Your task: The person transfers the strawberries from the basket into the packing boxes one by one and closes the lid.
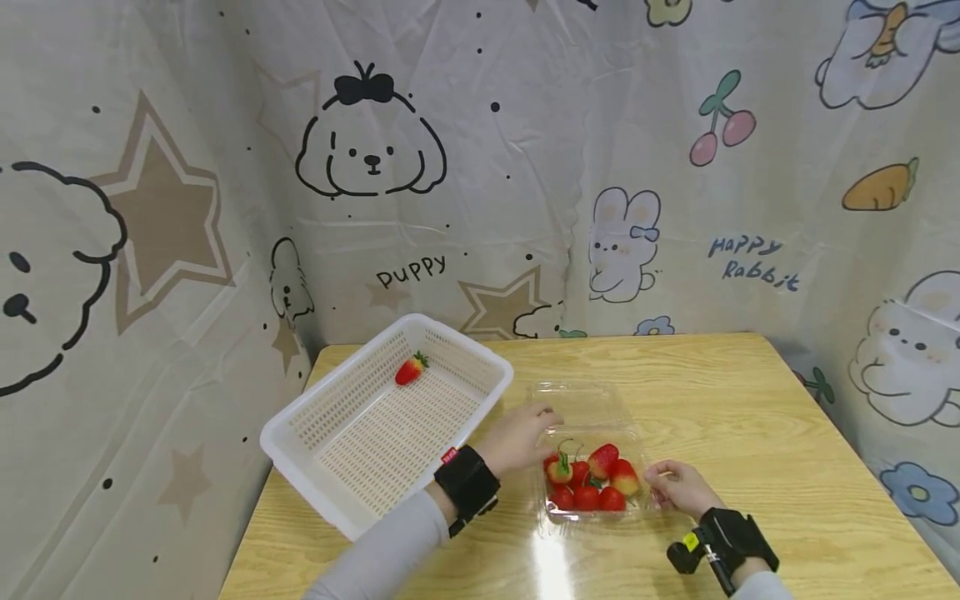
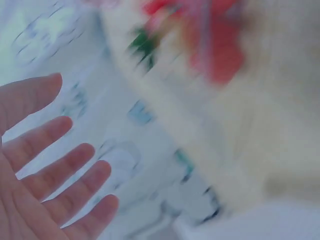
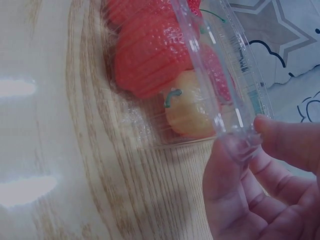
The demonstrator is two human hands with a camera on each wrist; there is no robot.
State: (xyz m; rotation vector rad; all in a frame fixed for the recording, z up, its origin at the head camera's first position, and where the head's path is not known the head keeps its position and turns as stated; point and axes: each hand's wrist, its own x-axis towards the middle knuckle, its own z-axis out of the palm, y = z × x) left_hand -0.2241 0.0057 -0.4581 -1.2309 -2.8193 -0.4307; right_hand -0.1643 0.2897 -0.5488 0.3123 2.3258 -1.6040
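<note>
A clear plastic clamshell box with its lid folded back stands on the table. Red strawberries and small round red fruits, some with green stems, fill it. My left hand is over the box's left side; in the left wrist view the fingers are spread and fairly straight, holding nothing. At the right side, my right hand pinches the clear rim, and a yellowish fruit shows close by through the plastic.
A white perforated basket stands on the left of the wooden table, with one strawberry near its far end. Printed curtains hang behind and at both sides. The left wrist view is blurred.
</note>
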